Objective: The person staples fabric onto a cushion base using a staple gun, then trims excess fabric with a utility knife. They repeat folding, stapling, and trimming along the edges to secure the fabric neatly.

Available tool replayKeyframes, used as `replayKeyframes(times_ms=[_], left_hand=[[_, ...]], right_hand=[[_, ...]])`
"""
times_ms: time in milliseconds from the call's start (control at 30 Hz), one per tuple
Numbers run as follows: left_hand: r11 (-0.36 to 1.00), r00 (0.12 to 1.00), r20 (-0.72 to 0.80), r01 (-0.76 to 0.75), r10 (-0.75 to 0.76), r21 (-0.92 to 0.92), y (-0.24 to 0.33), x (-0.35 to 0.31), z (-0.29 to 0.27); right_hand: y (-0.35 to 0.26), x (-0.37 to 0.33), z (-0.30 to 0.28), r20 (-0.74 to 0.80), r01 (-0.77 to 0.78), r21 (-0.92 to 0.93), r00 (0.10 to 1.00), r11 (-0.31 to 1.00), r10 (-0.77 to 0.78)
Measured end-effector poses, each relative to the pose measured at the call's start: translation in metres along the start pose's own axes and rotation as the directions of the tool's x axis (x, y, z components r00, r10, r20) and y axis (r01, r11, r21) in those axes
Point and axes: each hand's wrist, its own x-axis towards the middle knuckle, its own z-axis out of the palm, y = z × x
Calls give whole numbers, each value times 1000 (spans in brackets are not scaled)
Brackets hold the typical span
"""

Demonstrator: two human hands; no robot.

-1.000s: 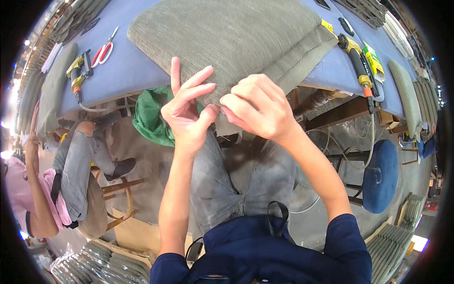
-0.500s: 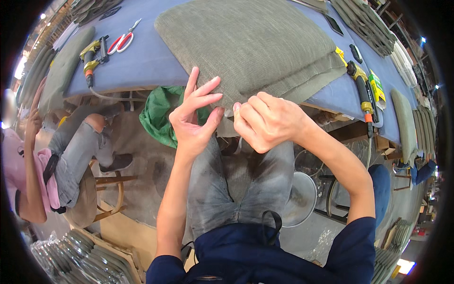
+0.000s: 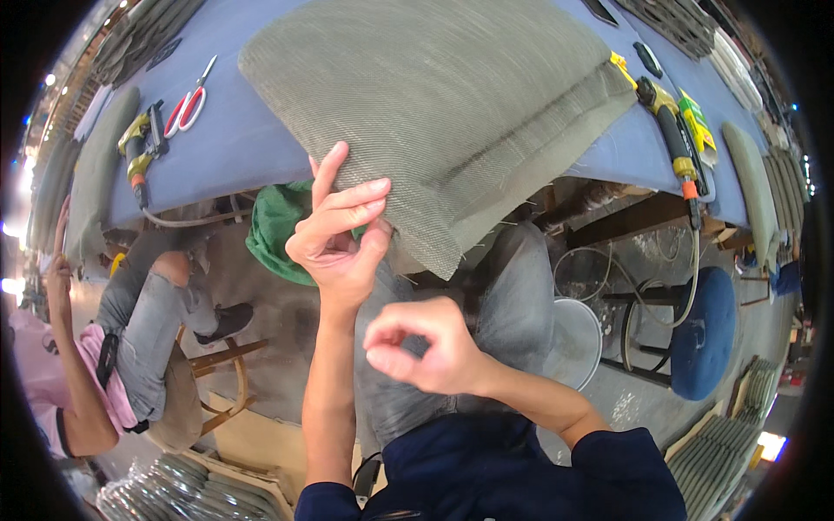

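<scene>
Seemingly left hand (image 3: 337, 253) in pinch on grey fabric (image 3: 426, 113), right hand (image 3: 453, 347) curled, grip unclear.

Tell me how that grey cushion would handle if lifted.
The cushion probably keeps its shape, its top looking smooth and full. Its loose fabric edge likely flops, hanging past the table. The coarse weave suggests little slipping.

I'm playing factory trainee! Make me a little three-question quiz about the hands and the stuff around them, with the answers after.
1. Which hand is at the edge of the grey-green cushion?
2. True or false: the scissors lie to the right of the cushion.
3. Pick one: the stool seat on the right is A) pink, B) yellow, C) blue.

Key: 1. The left hand; the right hand is away from it. 2. False, they lie left. 3. C.
</scene>
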Motion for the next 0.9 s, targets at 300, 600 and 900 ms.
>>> replayKeyframes(times_ms=[300, 600, 900], left_hand=[[999, 994, 105, 30, -35, 42, 12, 13, -1], [999, 989, 140, 46, -42, -29, 11, 8, -7], [996, 969, 232, 87, -81, -14, 5, 5, -19]], right_hand=[[-1, 45, -31, 418, -436, 899, 838, -28, 350], [-11, 40, -24, -12, -299, 764, 879, 572, 477], [21, 36, -31, -134, -203, 511, 941, 835, 311]])
